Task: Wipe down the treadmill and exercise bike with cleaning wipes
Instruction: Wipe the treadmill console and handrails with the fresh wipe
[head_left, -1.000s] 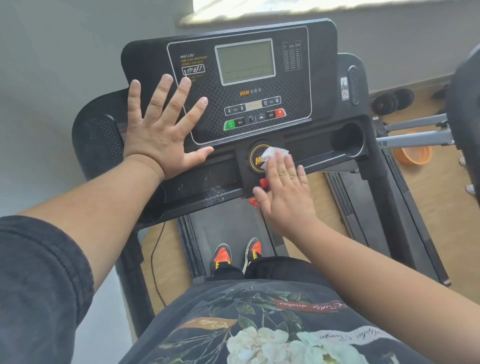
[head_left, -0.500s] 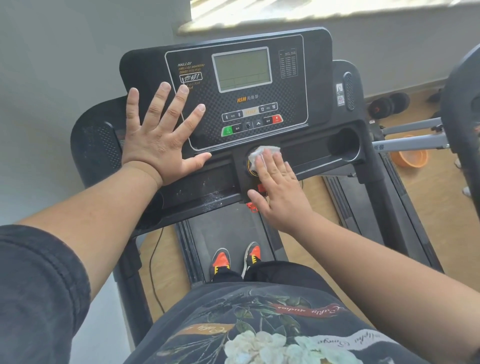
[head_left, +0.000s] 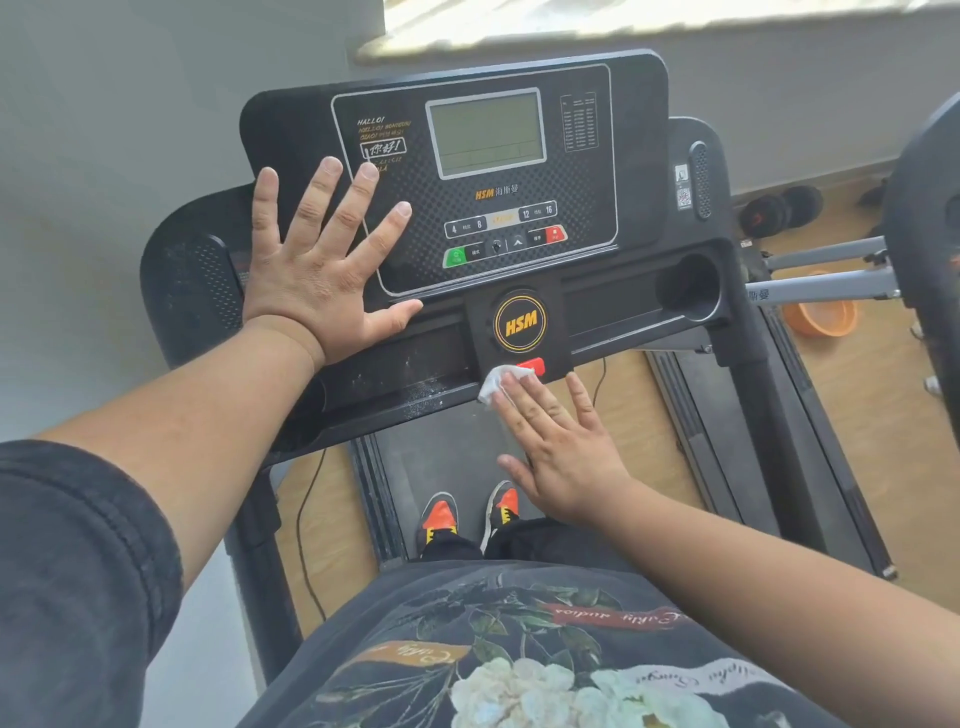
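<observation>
I stand on a black treadmill, facing its console (head_left: 597, 171) with a grey screen and a button row. My left hand (head_left: 317, 270) lies flat with fingers spread on the console's left side, holding nothing. My right hand (head_left: 556, 441) presses a white cleaning wipe (head_left: 498, 382) with flat fingers against the console's lower front edge, just below the round HSM badge (head_left: 520, 322) and partly over the red safety key (head_left: 535, 365). White dust specks show on the ledge left of the wipe. The exercise bike (head_left: 930, 218) is partly in view at the right edge.
A cup recess (head_left: 688, 288) sits at the console's right. My orange shoes (head_left: 441, 517) stand on the belt. A black cable (head_left: 304, 530) hangs at the left. An orange bowl (head_left: 821, 317) and dark dumbbells (head_left: 779, 210) lie on the wooden floor to the right.
My right hand has slid the wipe down from the HSM badge to the console's lower edge, uncovering the badge. The left hand has stayed flat on the console.
</observation>
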